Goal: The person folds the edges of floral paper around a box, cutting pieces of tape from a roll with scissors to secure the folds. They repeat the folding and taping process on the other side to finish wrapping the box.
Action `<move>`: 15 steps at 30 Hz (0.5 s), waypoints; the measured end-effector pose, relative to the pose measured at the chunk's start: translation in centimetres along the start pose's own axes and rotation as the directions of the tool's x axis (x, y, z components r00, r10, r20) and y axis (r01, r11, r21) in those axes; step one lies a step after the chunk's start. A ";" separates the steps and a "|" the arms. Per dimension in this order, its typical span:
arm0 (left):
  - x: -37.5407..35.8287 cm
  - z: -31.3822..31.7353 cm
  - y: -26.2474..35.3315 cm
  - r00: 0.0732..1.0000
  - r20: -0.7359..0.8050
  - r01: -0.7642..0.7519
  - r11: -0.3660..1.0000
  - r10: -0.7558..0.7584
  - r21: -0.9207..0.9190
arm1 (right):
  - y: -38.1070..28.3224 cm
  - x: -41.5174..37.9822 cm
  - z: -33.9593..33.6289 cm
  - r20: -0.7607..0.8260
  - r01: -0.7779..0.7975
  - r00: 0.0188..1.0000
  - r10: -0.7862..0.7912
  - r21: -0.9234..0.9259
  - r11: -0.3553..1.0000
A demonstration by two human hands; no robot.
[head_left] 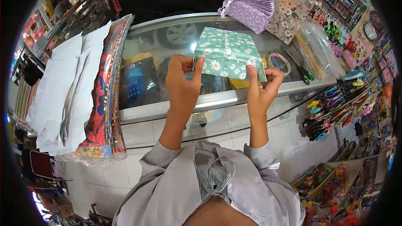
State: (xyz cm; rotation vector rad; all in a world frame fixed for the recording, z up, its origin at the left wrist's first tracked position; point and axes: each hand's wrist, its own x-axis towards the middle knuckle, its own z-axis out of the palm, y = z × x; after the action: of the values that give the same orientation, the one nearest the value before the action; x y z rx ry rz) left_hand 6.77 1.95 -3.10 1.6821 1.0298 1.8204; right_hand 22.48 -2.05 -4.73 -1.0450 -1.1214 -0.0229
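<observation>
Packet [224,54], green daisy paper: held between both hands, just over the near part of the glass bench [226,99]. Contact with the glass beneath: cannot tell.

Progress, as judged: paper covers the whole upper face; seam looks drawn together, clear strip [227,44] running along it. Near end looks only partly settled, its edge slightly uneven at the right corner. Far end and underside hidden, so closure there unknown.

Left hand [183,79]: grip pinching the packet's near left corner, thumb on the paper, fingers curled at the side. Right hand [260,92]: grip pinching the near right corner, thumb on the near edge, fingers bent around the side. Both forearms reach forward from striped sleeves, roughly parallel; wrists fairly straight.

Just right of the packet: tape roll [279,65], then scissors [305,73], apart from the hands. Beyond: purple pleated wrap [251,12], beside brown floral wrap [287,6]. Far left: white sheets [63,88] over red printed paper [100,113].
</observation>
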 end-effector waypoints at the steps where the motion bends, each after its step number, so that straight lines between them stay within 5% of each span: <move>1: 0.0 0.0 0.0 1.000 -0.015 -0.020 1.000 0.021 0.019 | 0.2 -0.1 0.2 -0.021 0.016 1.000 -0.016 -0.019 1.000; 5: 0.1 0.2 -0.3 0.991 -0.051 -0.120 0.989 0.125 0.085 | -0.2 0.1 1.3 -0.110 0.107 0.988 -0.107 -0.004 0.994; 9: 0.4 0.0 -0.1 0.951 -0.015 -0.287 0.903 0.308 0.321 | -0.3 0.2 1.8 -0.042 0.315 0.942 -0.333 -0.236 0.919; 11: 0.4 0.0 -0.1 0.956 -0.036 -0.282 0.946 0.291 0.159 | -1.0 0.5 2.2 -0.021 0.395 0.910 -0.414 -0.258 0.882; 15: 0.6 -0.4 -0.3 0.985 -0.038 -0.170 0.985 0.171 0.025 | 0.8 0.6 0.7 0.081 0.333 0.943 -0.323 -0.214 0.918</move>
State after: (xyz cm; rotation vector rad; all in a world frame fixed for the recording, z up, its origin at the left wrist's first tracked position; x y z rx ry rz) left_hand 6.28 2.51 -2.98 1.8027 0.9503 1.9632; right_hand 22.67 -0.80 -4.78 -1.0490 -1.3482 -0.4057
